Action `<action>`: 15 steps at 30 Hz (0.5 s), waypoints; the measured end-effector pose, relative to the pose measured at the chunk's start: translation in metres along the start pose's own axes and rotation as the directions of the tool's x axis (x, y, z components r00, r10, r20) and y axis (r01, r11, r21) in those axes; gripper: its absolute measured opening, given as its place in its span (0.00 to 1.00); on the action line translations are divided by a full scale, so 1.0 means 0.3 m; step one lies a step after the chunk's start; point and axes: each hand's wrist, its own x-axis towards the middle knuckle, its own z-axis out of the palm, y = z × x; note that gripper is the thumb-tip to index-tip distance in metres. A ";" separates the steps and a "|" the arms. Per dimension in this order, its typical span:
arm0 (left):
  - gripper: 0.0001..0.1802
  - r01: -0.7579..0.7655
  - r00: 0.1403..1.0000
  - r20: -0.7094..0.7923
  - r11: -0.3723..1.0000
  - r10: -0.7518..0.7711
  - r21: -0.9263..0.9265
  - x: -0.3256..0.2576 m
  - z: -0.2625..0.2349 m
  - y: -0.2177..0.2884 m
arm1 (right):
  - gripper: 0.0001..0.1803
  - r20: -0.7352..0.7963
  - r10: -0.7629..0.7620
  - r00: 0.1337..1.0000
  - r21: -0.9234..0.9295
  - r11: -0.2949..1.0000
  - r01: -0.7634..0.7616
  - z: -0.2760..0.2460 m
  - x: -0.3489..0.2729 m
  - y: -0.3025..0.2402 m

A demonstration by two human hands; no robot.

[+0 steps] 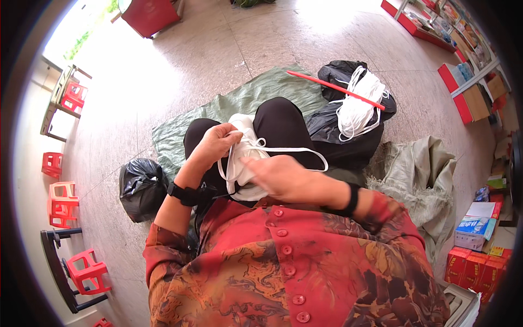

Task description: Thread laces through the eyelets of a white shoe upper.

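I sit on the floor (180,60) with my knees up, on a green sheet (256,92). In my lap lies a white bundle (245,158), between my two hands. My left hand (215,144) is closed on the white cord (289,150) at the top of the bundle; the fingers pinch it where it makes a small knot or loop. My right hand (280,177) rests on the lower part of the bundle, with the fingers bent over it. I cannot tell if this hand really grips the cord or only presses on the bundle. From my hands one loop of cord goes out to the right over my black trousers (278,122).

Beyond my right knee there is a black bag (338,133) with a heap of white cord (357,106) on it, and a red stick (338,90) lies across this heap. A smaller black bag (141,188) stands just beside my left elbow. A pale sack (419,180) lies at my right side.
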 end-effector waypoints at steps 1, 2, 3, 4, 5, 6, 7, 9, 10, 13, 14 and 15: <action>0.10 0.018 0.999 0.031 0.999 -0.017 -0.031 0.002 -0.009 0.008 | 0.19 0.018 0.001 1.000 -0.010 1.000 0.000 0.016 0.032 -0.022; 0.09 0.038 0.997 0.064 0.997 -0.034 -0.062 0.005 -0.013 0.017 | 0.19 0.010 0.003 1.000 -0.009 1.000 -0.003 0.025 0.048 -0.027; 0.07 0.030 0.996 0.091 0.997 -0.023 -0.076 0.011 -0.015 0.028 | 0.16 -0.038 -0.020 0.999 -0.019 1.000 0.019 0.035 0.057 -0.026; 0.07 0.028 0.995 0.096 0.997 -0.022 -0.070 0.022 -0.019 0.036 | 0.13 -0.086 -0.043 0.995 -0.029 0.999 0.041 0.040 0.068 -0.029; 0.07 0.024 0.996 0.094 0.994 -0.014 -0.102 0.036 -0.022 0.043 | 0.13 -0.093 -0.038 0.995 -0.030 0.999 0.036 0.043 0.075 -0.036; 0.08 0.019 0.996 0.093 0.991 -0.006 -0.135 0.053 -0.023 0.051 | 0.11 -0.086 -0.078 0.993 0.066 0.994 0.084 0.045 0.077 -0.045; 0.08 0.011 0.995 0.096 0.992 0.002 -0.129 0.063 -0.023 0.069 | 0.10 -0.077 -0.119 0.990 0.163 0.978 0.131 0.045 0.080 -0.058; 0.07 0.013 0.995 0.098 0.993 -0.001 -0.121 0.094 -0.009 0.102 | 0.06 -0.055 -0.214 0.975 0.343 0.913 0.220 -0.037 0.116 -0.160; 0.07 -0.002 0.993 0.113 0.996 0.011 -0.087 0.103 -0.008 0.109 | 0.06 -0.154 -0.264 0.952 0.385 0.872 0.304 -0.072 0.130 -0.211; 0.10 -0.125 0.977 0.203 0.946 0.065 0.298 0.139 -0.016 0.001 | 0.10 -0.305 -0.287 0.908 0.426 0.812 0.400 -0.363 0.193 -0.288; 0.10 -0.129 0.973 0.224 0.942 0.060 0.308 0.143 -0.013 0.013 | 0.11 -0.243 -0.180 0.953 0.548 0.786 0.288 -0.463 0.164 -0.282; 0.10 -0.419 0.907 0.181 0.776 0.380 0.471 0.086 -0.029 0.003 | 0.11 -0.392 -0.313 0.865 0.307 0.842 0.443 -0.487 0.181 -0.240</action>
